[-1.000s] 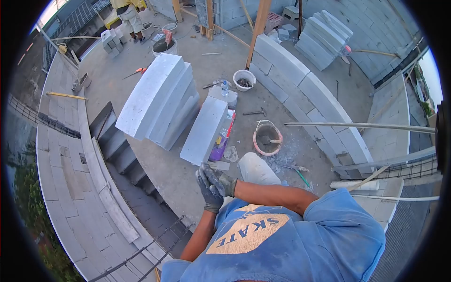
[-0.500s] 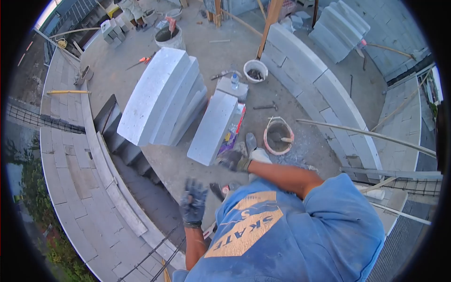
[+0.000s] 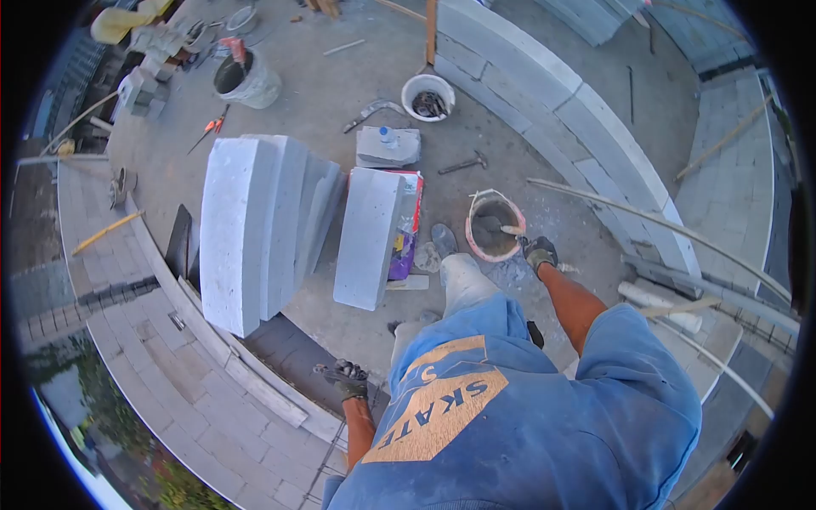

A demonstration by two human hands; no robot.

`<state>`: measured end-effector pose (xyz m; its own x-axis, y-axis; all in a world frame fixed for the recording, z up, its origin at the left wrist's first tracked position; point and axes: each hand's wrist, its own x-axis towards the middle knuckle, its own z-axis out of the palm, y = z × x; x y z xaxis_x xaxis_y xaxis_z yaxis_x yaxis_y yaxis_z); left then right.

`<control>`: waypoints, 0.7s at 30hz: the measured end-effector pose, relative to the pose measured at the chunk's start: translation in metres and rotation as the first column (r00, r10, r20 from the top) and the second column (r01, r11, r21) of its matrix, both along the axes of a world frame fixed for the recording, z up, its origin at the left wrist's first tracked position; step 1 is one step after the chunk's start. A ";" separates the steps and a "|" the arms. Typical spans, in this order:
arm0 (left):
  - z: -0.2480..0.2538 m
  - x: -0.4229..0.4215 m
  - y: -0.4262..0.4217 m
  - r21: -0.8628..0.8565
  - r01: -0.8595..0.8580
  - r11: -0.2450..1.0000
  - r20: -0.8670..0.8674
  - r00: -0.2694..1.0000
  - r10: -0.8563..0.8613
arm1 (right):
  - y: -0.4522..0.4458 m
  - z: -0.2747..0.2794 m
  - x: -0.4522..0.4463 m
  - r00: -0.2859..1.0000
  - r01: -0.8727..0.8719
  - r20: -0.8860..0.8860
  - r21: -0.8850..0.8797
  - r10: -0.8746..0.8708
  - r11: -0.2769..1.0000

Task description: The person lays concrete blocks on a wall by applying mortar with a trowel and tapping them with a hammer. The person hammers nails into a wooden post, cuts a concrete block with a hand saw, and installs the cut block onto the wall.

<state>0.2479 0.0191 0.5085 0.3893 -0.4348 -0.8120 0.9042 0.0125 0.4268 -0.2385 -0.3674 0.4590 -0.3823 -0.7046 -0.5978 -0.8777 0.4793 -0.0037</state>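
My left hand (image 3: 345, 379), in a dark glove, hangs loosely curled with its fingers apart beside the stair opening, holding nothing visible. My right hand (image 3: 540, 252), also gloved, is at the right rim of a mortar bucket (image 3: 494, 224), its fingers partly bent and nothing seen in them. A tool handle (image 3: 512, 229) sticks out of the mortar just left of that hand. A pale block (image 3: 368, 238) lies in front of me, beside a red and purple bag (image 3: 406, 225). Left of it stands a stack of large blocks (image 3: 229, 238).
A curved block wall (image 3: 544, 76) runs along the right. A small block (image 3: 388, 147) bears a bottle (image 3: 387, 136). Beyond are a hammer (image 3: 463, 163), a white bucket (image 3: 427, 99) and a larger bucket (image 3: 246, 78). The stair opening (image 3: 293, 348) is at the lower left.
My hands, together at first, have parted. My right hand has moved right to the mortar bucket, my left hand left and down. The view has tilted down and turned.
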 end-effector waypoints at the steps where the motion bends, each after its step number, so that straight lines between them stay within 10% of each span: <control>1: 0.001 -0.003 -0.009 0.023 0.036 0.999 -0.005 0.999 -0.036 | 0.009 -0.008 -0.005 0.999 0.036 -0.005 0.023 -0.036 0.999; 4: 0.018 0.000 -0.057 0.399 0.225 0.889 -0.007 0.970 -0.242 | 0.032 -0.074 -0.012 0.998 -0.066 -0.003 -0.109 0.066 0.992; 9: -0.007 0.045 -0.113 0.428 0.539 0.726 -0.086 0.824 -0.561 | 0.094 -0.151 0.005 0.965 -0.017 0.224 -0.471 0.139 0.882; 11: -0.041 0.068 -0.141 0.486 0.577 0.656 0.009 0.747 -0.665 | 0.080 -0.165 0.011 0.609 0.601 0.722 -0.151 -0.328 0.785; 13: -0.054 0.077 -0.165 0.554 0.588 0.589 0.087 0.663 -0.744 | 0.047 -0.088 0.030 0.749 0.452 0.609 -0.181 -0.262 0.873; 15: -0.050 0.074 -0.211 0.573 0.560 0.599 0.278 0.555 -0.784 | 0.019 -0.082 0.030 0.602 0.583 0.747 -0.170 -0.282 0.795; 16: -0.049 0.068 -0.238 0.572 0.555 0.604 0.280 0.560 -0.780 | 0.000 -0.065 0.033 0.283 0.759 0.844 0.093 -0.456 0.644; 21: -0.091 0.008 -0.361 0.417 0.774 0.476 0.179 0.443 -0.878 | -0.121 -0.088 0.002 -0.176 0.791 0.898 0.372 -0.402 0.485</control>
<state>0.2562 -0.3422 0.4171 0.2025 -0.5111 -0.8353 0.2175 -0.8082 0.5473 -0.2361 -0.4881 0.3710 -0.1398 -0.6522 -0.7451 0.5356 0.5830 -0.6109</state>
